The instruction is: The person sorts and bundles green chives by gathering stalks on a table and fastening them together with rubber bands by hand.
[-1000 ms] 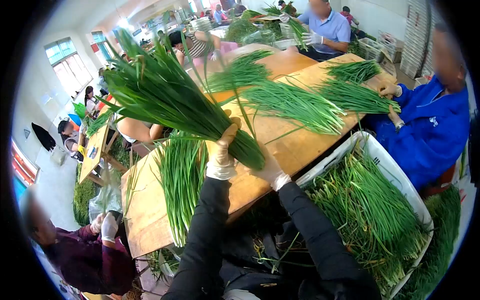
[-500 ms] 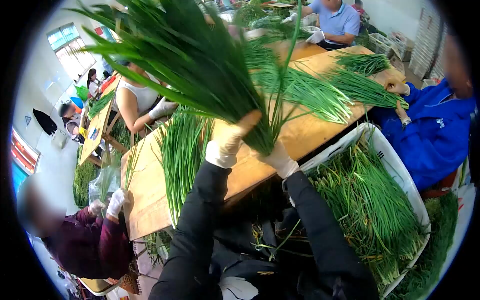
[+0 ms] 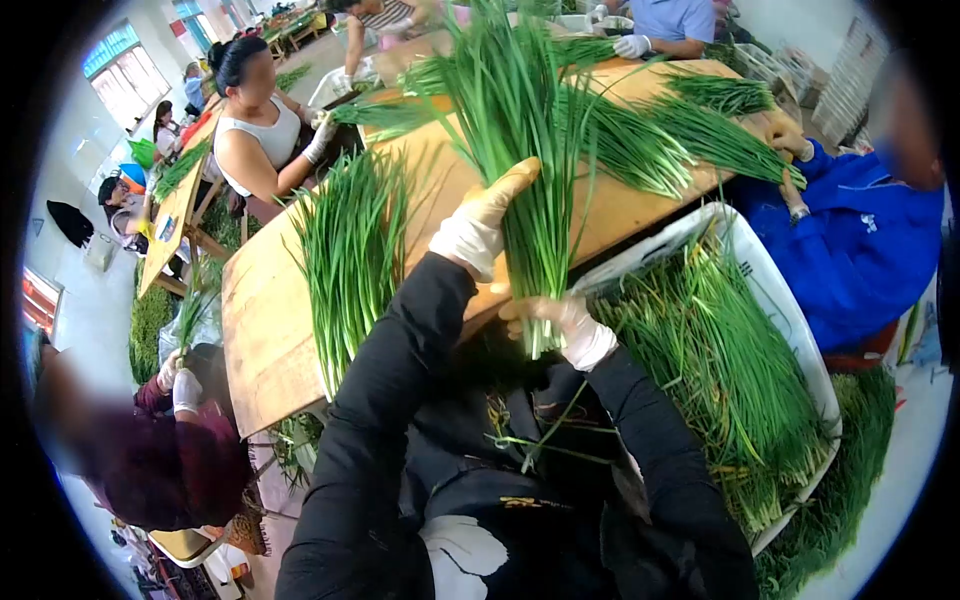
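In the head view my gloved left hand [image 3: 484, 222] is closed round the middle of a bunch of garlic chives [image 3: 530, 215]. The bunch stands nearly upright over the table's near edge, pale stem ends down and green leaf tips fanned away from me. Lower down, my gloved right hand [image 3: 568, 328] grips the bunch near its stem ends; its fingers are slightly blurred. A pile of garlic chives [image 3: 352, 260] lies on the wooden table [image 3: 270, 325] left of my left arm.
A white crate [image 3: 790, 320] heaped with chives stands at my right. More chives [image 3: 635, 145] lie across the table. A person in blue [image 3: 865, 245] handles chives at right; a person in maroon [image 3: 170, 455] holds stems at left; another in a white top [image 3: 265, 135] works across.
The bunch has come down and turned from leaning left to nearly upright. My right hand has moved down to its stem ends. My left hand keeps its grip as the view shifts.
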Tool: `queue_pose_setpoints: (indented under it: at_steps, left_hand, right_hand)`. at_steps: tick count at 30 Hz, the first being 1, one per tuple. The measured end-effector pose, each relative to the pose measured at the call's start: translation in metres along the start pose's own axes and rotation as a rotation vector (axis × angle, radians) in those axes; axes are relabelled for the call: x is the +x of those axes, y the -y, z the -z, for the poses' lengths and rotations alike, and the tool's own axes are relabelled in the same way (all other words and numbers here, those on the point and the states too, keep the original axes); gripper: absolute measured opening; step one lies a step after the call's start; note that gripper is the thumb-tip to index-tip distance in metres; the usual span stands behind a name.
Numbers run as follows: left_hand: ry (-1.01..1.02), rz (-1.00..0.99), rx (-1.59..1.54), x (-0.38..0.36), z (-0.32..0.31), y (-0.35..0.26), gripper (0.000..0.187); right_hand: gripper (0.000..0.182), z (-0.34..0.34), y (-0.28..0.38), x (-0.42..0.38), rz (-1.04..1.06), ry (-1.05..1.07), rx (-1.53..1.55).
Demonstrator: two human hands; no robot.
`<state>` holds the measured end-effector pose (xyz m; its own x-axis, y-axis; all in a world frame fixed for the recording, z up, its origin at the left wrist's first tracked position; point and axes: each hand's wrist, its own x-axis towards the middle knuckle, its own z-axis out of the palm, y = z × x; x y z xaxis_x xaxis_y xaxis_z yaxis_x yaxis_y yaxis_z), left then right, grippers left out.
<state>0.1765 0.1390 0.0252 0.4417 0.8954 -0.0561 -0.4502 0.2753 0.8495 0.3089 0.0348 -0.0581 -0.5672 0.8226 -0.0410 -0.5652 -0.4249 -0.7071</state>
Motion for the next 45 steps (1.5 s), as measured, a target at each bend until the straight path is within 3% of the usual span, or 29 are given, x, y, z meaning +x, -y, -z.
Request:
queue_pose_setpoints:
  at_steps: [1,2,3,5,7,8,11,14,16,17,20,21,22,25,26,27,28,30,31,32,34,36,39,40,42,43,45]
  left_hand:
    - [-0.026,0.136,0.022,-0.005,0.007,0.006,0.038]
    - [-0.051,0.271,0.046,-0.015,0.009,0.009,0.04]
    - [-0.139,0.282,0.229,-0.03,0.003,0.011,0.042]
    - [-0.17,0.36,-0.008,-0.07,-0.013,0.022,0.047]
    - [-0.232,0.294,0.026,-0.089,-0.001,0.051,0.047]
    - [-0.241,0.165,0.165,-0.092,0.017,0.071,0.046]
    - [-0.023,0.351,-0.009,-0.116,0.009,0.073,0.035]
    - [0.245,0.608,-0.311,-0.11,0.038,0.103,0.05]
    - [0.095,0.603,-0.356,-0.125,0.001,0.081,0.061]
    - [0.438,0.585,-0.662,-0.122,0.018,0.096,0.065]
    - [0.329,0.503,-0.726,-0.117,0.026,0.128,0.058]
    - [0.295,0.461,-0.752,-0.118,0.02,0.128,0.055]
    - [0.206,0.401,-0.635,-0.12,0.017,0.125,0.053]
    - [0.204,0.29,-0.56,-0.115,0.021,0.128,0.046]
    - [0.208,0.291,-0.57,-0.113,0.02,0.13,0.046]
    - [0.213,0.308,-0.572,-0.112,0.02,0.132,0.044]
    - [0.217,0.325,-0.572,-0.111,0.019,0.134,0.043]
    - [0.2,0.262,-0.486,-0.105,0.023,0.144,0.043]
    - [0.199,0.27,-0.517,-0.107,0.022,0.142,0.042]
    - [0.197,0.275,-0.547,-0.108,0.021,0.139,0.042]
    - [0.242,0.297,-0.633,-0.113,0.019,0.131,0.045]
    - [0.243,0.249,-0.614,-0.111,0.024,0.131,0.049]
    - [0.237,0.245,-0.655,-0.114,0.028,0.129,0.057]
    - [0.259,0.254,-0.685,-0.114,0.028,0.128,0.057]
    - [0.242,0.253,-0.714,-0.115,0.027,0.126,0.057]
    - [0.229,0.255,-0.741,-0.115,0.026,0.125,0.058]
    - [0.227,0.254,-0.746,-0.115,0.02,0.119,0.058]
  right_hand:
    - [0.028,0.001,-0.002,-0.007,-0.081,-0.123,0.044]
    - [0.026,0.026,-0.016,0.001,-0.136,-0.076,0.253]
    - [0.027,0.033,-0.021,-0.001,-0.12,-0.081,0.322]
    - [0.026,0.041,-0.024,-0.006,-0.102,-0.083,0.367]
    - [0.026,0.027,-0.02,-0.015,-0.09,-0.107,0.353]
    - [0.026,0.02,-0.019,-0.018,-0.074,-0.128,0.335]
    - [0.025,0.004,-0.023,-0.029,-0.098,-0.096,0.3]
    - [0.025,-0.007,-0.03,-0.036,-0.246,0.006,0.334]
    - [0.034,-0.01,-0.028,-0.04,-0.312,0.073,0.33]
    - [0.034,-0.016,-0.024,-0.045,-0.316,0.068,0.332]
    - [0.062,-0.022,-0.019,-0.055,-0.171,-0.001,0.389]
    - [0.064,-0.008,-0.027,-0.05,0.204,-0.128,-0.216]
    - [0.062,0.0,-0.025,-0.054,0.309,-0.224,-0.411]
    - [0.056,-0.002,0.006,-0.086,-0.145,-0.383,-0.503]
    - [0.063,-0.002,0.01,-0.084,-0.081,-0.412,-0.522]
    - [0.054,-0.015,0.015,-0.091,0.012,-0.457,-0.623]
    - [0.051,-0.015,0.009,-0.091,0.034,-0.42,-0.518]
    - [0.039,-0.037,0.013,-0.085,-0.029,-0.333,-1.718]
    - [0.021,-0.045,0.013,-0.082,-0.116,-0.362,-1.67]
    - [0.021,-0.04,0.01,-0.081,-0.117,-0.363,-1.67]
    - [0.014,-0.019,0.002,-0.077,-0.209,-0.34,-0.768]
    - [0.006,-0.007,-0.005,-0.082,-0.024,-0.284,-0.255]
    - [0.009,0.004,-0.012,-0.094,0.342,-0.125,0.077]
    - [0.008,0.008,-0.015,-0.096,0.477,-0.122,0.083]
    - [0.021,-0.012,-0.027,-0.092,0.693,-0.643,-0.294]
    - [0.019,0.006,-0.05,-0.092,0.508,-0.554,-0.102]
    - [0.01,0.027,-0.126,-0.102,0.179,-0.391,-0.538]
